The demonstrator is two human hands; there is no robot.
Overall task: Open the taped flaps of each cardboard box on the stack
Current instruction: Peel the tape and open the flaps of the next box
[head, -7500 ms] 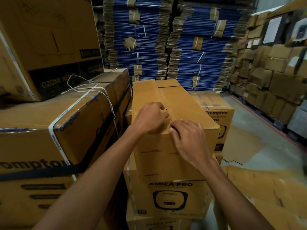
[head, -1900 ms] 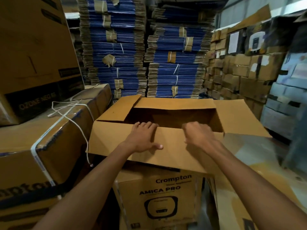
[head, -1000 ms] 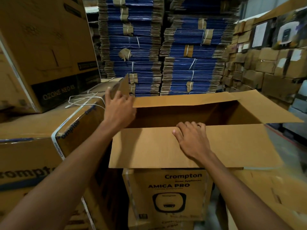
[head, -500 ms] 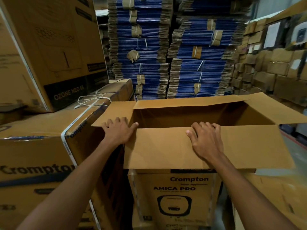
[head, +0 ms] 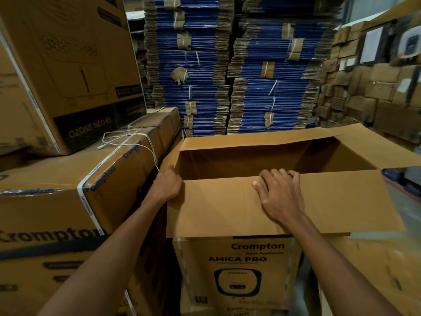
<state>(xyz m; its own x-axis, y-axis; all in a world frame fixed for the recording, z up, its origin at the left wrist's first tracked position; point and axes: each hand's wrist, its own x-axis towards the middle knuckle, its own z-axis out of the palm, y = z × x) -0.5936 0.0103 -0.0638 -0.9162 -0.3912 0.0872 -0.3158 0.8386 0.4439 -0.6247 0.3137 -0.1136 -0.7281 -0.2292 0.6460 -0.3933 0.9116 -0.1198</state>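
1. On a stack in a warehouse aisle, the top box (head: pixel 273 160) stood open, its inside dark and nothing visible in it.
2. All four flaps were turned outward. The near flap (head: pixel 216 208) hung down toward the person, and the right flap (head: pixel 382 147) stuck out sideways.
3. The left hand (head: pixel 167 184) sat at the box's left front corner. Its fingers were curled, with the tips hidden behind the near flap, so it was not possible to tell whether they gripped anything.
4. The right hand (head: pixel 281 195) held the near flap at its fold. The fingers were bent over the edge into the box, and the thumb was spread flat on the outer face.
5. This box looked finished, with no tape crossing its mouth.
6. Directly beneath it was the lower box (head: pixel 237 270), printed "AMICA PRO". Its top was covered by the open box, so it probably had yet to be opened, and the top box would likely need shifting first.
7. A strapped box (head: pixel 68 190) stood just to the left, and blue flat cartons (head: pixel 205 76) were piled behind.
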